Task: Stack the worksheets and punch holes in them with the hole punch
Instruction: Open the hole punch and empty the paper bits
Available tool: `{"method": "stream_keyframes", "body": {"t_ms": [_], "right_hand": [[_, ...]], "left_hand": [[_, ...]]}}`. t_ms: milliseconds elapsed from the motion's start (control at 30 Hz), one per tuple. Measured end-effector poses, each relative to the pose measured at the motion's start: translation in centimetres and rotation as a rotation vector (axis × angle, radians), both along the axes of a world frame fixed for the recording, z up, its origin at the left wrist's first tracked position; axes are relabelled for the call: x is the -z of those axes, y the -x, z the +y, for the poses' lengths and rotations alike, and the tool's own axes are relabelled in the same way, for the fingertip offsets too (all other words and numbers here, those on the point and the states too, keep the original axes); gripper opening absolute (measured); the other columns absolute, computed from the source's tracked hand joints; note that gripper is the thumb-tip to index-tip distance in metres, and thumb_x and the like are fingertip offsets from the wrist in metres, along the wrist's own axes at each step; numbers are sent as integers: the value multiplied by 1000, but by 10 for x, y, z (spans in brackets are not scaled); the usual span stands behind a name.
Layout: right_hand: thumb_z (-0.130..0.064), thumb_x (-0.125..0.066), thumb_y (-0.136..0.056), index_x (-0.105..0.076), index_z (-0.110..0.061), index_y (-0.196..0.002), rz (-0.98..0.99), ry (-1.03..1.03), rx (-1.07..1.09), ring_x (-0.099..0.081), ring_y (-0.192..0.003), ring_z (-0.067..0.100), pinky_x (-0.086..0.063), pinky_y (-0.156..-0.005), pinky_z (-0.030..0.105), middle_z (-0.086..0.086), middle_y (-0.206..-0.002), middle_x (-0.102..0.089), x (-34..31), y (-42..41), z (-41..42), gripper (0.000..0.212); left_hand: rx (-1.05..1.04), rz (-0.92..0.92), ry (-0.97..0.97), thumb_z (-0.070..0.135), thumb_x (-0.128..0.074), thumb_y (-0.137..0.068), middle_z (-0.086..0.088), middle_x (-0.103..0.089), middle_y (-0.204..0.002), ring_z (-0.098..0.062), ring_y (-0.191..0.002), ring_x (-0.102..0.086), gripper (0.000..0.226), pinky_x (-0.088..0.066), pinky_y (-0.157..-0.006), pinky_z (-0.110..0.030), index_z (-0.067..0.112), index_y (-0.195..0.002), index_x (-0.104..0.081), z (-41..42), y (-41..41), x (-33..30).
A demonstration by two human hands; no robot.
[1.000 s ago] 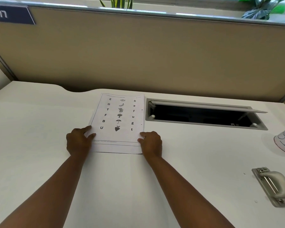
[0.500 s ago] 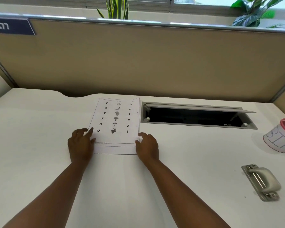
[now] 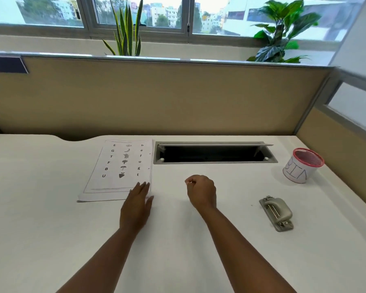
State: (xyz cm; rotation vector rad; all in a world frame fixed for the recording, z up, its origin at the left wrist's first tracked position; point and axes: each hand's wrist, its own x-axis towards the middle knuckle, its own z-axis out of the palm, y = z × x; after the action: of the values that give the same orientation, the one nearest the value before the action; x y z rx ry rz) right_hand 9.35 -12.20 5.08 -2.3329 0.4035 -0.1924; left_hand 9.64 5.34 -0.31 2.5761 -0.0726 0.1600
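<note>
A stack of worksheets (image 3: 118, 166) printed with letters and small pictures lies flat on the white desk (image 3: 51, 229), left of centre. My left hand (image 3: 138, 205) rests flat on the stack's near right corner, fingers extended. My right hand (image 3: 201, 192) hovers over bare desk to the right of the sheets, fingers curled loosely, holding nothing. The grey metal hole punch (image 3: 276, 212) sits on the desk further right, well apart from both hands.
An open cable tray slot (image 3: 213, 154) is recessed in the desk behind my right hand. A white cup with a red rim marked BIN (image 3: 302, 166) stands at the far right. A tan partition (image 3: 156, 98) walls the back.
My left hand moved from the stack's left edge to its near right corner. My right hand left the paper and shifted right toward the hole punch. The view tilted up and rightward.
</note>
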Motion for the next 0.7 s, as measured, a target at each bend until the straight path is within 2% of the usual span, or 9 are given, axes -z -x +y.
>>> {"method": "stream_keyframes", "body": {"t_ms": [100,267,333,467,600,700], "right_hand": [[-8,-47,-88,-71,-14,-100,-13,37,97,-62,-101,24,-50,-83,29,6,-111,-68,-6,15,-38,27],[-8,-55,-85,-74,-12,-94,-24,39,288,-63,-100,28,-45,-78,26,9,-107,-71,-10,45,-113,21],[-10,-59,-85,-71,-10,-100,-1,55,360,-61,-104,31,-47,-83,30,13,-110,-69,-8,58,-143,19],[-20,-59,-87,-63,-5,-114,140,77,481,-53,-115,36,-45,-91,35,17,-122,-61,1,82,-193,32],[-28,-56,-88,-65,4,-102,288,-54,476,-59,-106,35,-39,-72,28,20,-112,-65,15,92,-219,35],[-28,-56,-88,-70,-1,-96,273,-106,454,-61,-100,35,-36,-70,26,19,-104,-69,25,92,-227,32]], "left_hand": [[119,64,-33,32,-42,-96,8,-31,-153,-8,-144,-21,47,-29,-110,-27,23,-142,-37,-28,15,2],[258,174,-118,38,-41,-96,6,-23,-157,-9,-146,-13,53,-15,-117,-26,21,-145,-31,-66,37,3],[280,217,-147,41,-41,-95,6,-20,-158,-10,-147,-12,56,-14,-118,-29,21,-146,-28,-78,43,3],[326,353,-222,47,-45,-92,5,-10,-160,-14,-147,-10,65,-17,-118,-34,23,-148,-21,-101,52,2],[311,437,-319,50,-51,-88,0,-2,-161,-21,-148,-2,78,-9,-118,-45,23,-149,-13,-118,55,-1],[265,455,-329,55,-56,-82,-1,-1,-161,-24,-148,-1,87,-11,-117,-48,25,-150,-11,-129,56,-2]]}}
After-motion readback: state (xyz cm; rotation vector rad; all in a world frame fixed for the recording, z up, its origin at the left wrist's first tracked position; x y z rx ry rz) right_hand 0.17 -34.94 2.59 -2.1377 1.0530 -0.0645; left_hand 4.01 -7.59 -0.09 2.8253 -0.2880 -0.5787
